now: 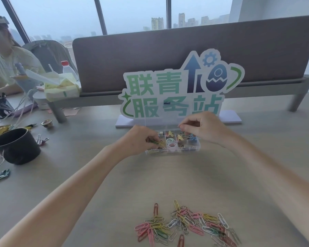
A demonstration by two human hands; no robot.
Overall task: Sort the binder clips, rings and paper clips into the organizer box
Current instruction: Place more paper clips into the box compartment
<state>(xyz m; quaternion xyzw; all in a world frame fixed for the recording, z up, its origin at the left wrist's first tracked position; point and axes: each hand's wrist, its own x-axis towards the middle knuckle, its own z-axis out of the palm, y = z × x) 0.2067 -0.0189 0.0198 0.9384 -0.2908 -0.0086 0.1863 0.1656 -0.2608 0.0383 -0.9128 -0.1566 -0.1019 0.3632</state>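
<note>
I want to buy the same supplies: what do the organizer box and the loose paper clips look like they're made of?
The organizer box looks like clear, glossy hard plastic: its contents show through the walls. The paper clips look like bent wire, most with a smooth coloured coating, probably vinyl, in pink, yellow, red and green; a few look bare silvery or white.

The box (173,142) sits mid-surface (248,166), just before the sign (175,90), which stands against the divider (185,56) behind it. At the box's 6 o'clock, well apart and near the surface's front edge, lies the paper clip pile (185,225). At its 9 o'clock stands a cup (16,145), with a binder clip (41,139) just right of the cup. Rings (171,143) lie in the box's middle compartments.
</note>
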